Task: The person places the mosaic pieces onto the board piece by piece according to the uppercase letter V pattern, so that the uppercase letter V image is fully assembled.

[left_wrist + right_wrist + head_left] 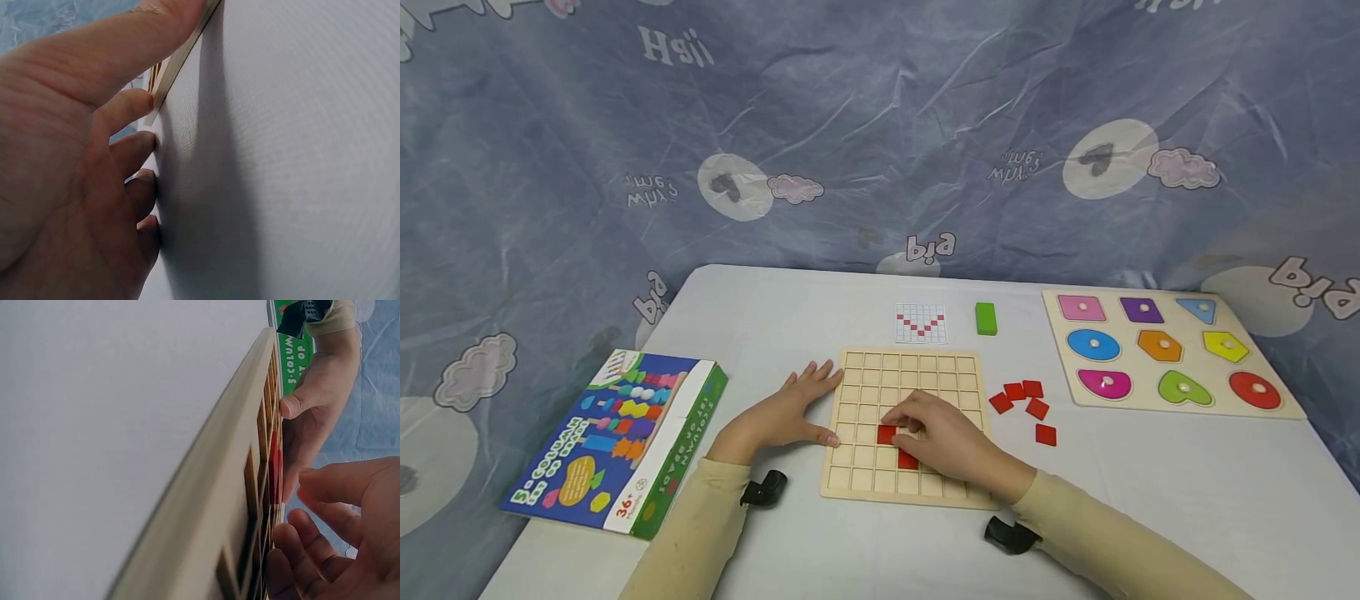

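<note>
A square wooden grid board (859, 489) lies flat on the white table. Two red square tiles sit in its cells, diagonal to each other: one red tile (886, 435) left of the right thumb, and another red tile (907, 460) below it. My right hand (951, 437) hovers over the board, thumb and forefinger bent beside the upper tile. In the right wrist view no tile shows between those fingertips. Part of the grid is hidden beneath this hand. My left hand (786, 414) is spread, its thumb and fingertips at the board's left edge (181, 62).
Several loose red tiles (1037, 408) lie right of the board. Behind it are a pattern card (921, 323) with a red V and a green block (986, 318). A shape puzzle board (1172, 350) lies right; a colourful box (617, 442) lies left.
</note>
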The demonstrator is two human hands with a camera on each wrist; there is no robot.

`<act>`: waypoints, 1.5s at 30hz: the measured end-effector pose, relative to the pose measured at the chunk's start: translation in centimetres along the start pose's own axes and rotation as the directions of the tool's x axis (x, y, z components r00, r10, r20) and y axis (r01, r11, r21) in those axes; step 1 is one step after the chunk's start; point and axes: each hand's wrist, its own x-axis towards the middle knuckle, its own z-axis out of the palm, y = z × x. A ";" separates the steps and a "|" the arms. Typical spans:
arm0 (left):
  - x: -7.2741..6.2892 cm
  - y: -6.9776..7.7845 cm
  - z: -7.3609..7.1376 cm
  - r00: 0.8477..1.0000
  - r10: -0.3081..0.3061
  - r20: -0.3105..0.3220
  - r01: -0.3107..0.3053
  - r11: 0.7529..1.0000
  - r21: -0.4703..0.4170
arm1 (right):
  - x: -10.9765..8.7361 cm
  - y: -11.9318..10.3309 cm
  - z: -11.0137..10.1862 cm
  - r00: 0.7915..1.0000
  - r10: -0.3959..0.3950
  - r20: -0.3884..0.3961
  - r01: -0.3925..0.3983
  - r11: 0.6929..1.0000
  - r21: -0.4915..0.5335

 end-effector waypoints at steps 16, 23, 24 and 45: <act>0.0 -0.1 0.1 1.000 0.002 0.002 -0.002 1.000 -0.010 | -2.3 1.6 -2.5 0.999 0.036 -0.035 -0.035 0.998 0.043; -0.2 -0.1 0.1 1.000 0.017 -0.004 -0.017 1.000 -0.022 | -3.8 2.8 -4.1 0.997 0.025 -0.078 -0.025 1.000 0.012; -0.2 -0.1 0.1 1.000 0.019 -0.003 -0.019 1.000 -0.023 | -4.0 3.0 -4.4 0.996 0.021 -0.085 -0.021 1.000 0.007; -0.1 -0.3 0.2 1.000 0.021 -0.003 -0.021 1.000 -0.014 | -8.8 7.0 -9.0 0.979 0.087 -0.185 -0.126 0.969 -0.214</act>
